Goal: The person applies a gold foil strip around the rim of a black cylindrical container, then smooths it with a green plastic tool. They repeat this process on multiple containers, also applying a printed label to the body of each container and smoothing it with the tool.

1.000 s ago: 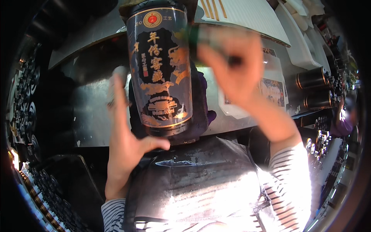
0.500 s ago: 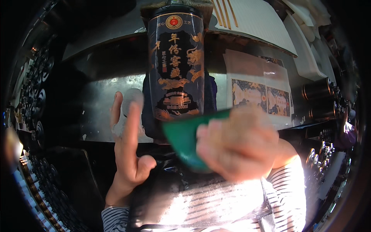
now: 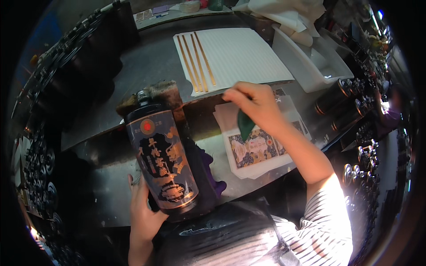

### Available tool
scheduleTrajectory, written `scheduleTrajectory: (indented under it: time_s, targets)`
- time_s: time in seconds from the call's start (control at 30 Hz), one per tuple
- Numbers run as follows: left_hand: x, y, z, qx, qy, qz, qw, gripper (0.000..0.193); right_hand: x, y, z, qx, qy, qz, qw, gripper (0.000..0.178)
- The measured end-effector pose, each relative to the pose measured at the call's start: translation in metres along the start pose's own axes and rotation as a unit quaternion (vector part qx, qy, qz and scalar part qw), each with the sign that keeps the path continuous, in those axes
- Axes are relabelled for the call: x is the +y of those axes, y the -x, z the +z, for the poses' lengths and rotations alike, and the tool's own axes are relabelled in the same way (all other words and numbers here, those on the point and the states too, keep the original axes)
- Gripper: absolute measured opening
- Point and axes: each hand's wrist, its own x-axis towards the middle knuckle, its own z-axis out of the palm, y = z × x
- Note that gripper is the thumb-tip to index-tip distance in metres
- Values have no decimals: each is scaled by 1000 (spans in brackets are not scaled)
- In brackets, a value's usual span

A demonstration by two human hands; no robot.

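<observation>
A dark bottle (image 3: pixel 162 159) with a black, grey and copper patterned label lies label-up, its neck toward the far side by a worn, stained block (image 3: pixel 166 92). My left hand (image 3: pixel 144 215) is against the bottle's lower left side, thumb at its base; some fingers are hidden behind it. My right hand (image 3: pixel 255 104) is closed around a green scraper (image 3: pixel 245 126), whose blade hangs below the palm. Its fingertips are near several thin gold strips (image 3: pixel 199 62) on a white ribbed sheet (image 3: pixel 239 53). Beneath that hand are printed label sheets (image 3: pixel 255 150) on translucent backing.
A purple and dark cloth (image 3: pixel 213 173) lies beside the bottle on the metal bench (image 3: pixel 111 177). A white plastic tub (image 3: pixel 310 66) stands at the far right. Dark bottles (image 3: pixel 88 57) crowd the far left, and more dark bottles (image 3: pixel 341 119) lie at the right.
My right hand has carried the scraper away from the bottle, up and right toward the strips. My left hand has come against the bottle. The view has shifted, and the bottle appears tilted.
</observation>
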Motion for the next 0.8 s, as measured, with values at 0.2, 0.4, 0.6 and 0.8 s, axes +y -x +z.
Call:
scheduleTrajectory:
  time_s: [0.2, 0.4, 0.6, 0.8]
  targets:
    - [18, 14, -17, 220, 115, 66, 966, 77, 30, -40, 1, 18, 373, -252, 893, 43]
    - [53, -35, -45, 120, 134, 80, 981, 41, 48, -25, -4, 60, 317, -312, 894, 19]
    - [114, -109, -28, -263, 406, -121, 867, 41, -41, 13, -19, 157, 204, -412, 874, 22]
    - [125, -110, -24, -228, 323, -120, 911, 25, -78, 26, -14, 55, -32, -392, 918, 29]
